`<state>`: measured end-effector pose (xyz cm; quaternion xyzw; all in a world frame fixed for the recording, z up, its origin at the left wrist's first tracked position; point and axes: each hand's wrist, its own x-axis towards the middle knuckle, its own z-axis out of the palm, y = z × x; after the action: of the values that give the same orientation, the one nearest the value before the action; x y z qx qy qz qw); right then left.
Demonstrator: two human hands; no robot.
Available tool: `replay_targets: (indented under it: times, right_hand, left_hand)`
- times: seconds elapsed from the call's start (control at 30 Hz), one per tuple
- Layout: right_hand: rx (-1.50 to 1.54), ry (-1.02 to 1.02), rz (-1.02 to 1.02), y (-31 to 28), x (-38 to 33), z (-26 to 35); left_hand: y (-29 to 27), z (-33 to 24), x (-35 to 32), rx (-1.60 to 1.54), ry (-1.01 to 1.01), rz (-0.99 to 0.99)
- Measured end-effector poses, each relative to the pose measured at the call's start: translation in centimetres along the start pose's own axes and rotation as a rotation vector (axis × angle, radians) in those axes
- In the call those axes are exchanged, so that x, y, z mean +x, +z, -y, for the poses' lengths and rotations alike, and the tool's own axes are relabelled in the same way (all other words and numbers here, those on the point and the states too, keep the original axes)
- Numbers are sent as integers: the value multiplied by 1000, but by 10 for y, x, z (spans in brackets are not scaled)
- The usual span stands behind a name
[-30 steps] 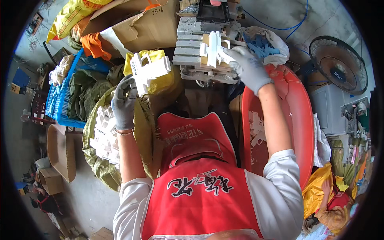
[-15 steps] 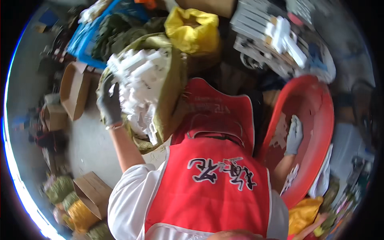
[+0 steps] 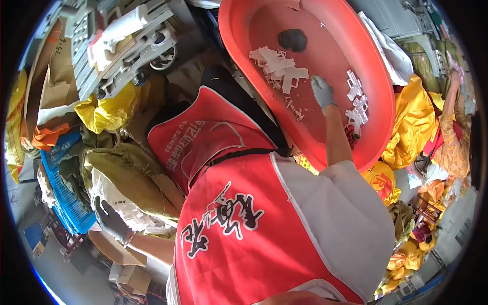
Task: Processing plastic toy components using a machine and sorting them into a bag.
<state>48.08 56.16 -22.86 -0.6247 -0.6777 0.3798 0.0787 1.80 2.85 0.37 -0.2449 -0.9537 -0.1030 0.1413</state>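
My right hand (image 3: 323, 93), in a grey-white glove, is inside a large red oval tub (image 3: 385, 124). Its fingers are bent together, and whatever they may hold is hidden. Close by on the left lies a pile of white pistol-shaped plastic pieces (image 3: 277, 65). Along the tub's right side are clear and white pistol-shaped pieces (image 3: 357, 104). My left hand (image 3: 112, 221), in a dark grey glove, rests at the outer side of a woven olive sack (image 3: 137, 175), thumb and fingers apart. White plastic pieces (image 3: 114, 195) fill that sack's mouth.
Behind the sack stands a blue plastic crate (image 3: 60, 175). A yellow sack (image 3: 113, 109) and a grey cart-like frame (image 3: 127, 48) are at the upper left. Yellow bags (image 3: 409, 124) crowd the tub's right. Another person's arm (image 3: 450, 96) shows at the far right.
My view has swung to the right, bringing the tub to the upper middle and the sack to the lower left. My right hand's fingers, stretched out before, are now bent.
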Motion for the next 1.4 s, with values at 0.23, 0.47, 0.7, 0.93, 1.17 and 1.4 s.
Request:
replay_targets:
  times: [0.23, 0.47, 0.7, 0.93, 1.17, 1.4]
  right_hand:
    - [-722, -327, -138, 43, 64, -26]
    - [-536, -338, 59, 50, 74, -67]
    - [-326, -270, 185, 21, 7, -25]
    - [-214, -249, 407, 2, -15, 17]
    - [390, 39, 493, 9, -36, 14]
    - [872, -45, 399, -7, -58, 71]
  left_hand:
    - [-9, -24, 8, 62, 62, 7]
    - [-10, -44, 6, -93, 54, -74]
    - [-9, -113, 54, -218, 195, -88]
    - [6, -185, 122, -527, 462, -140]
    - [30, -229, 186, -566, 661, -111]
    - [36, -242, 210, -766, 592, 164]
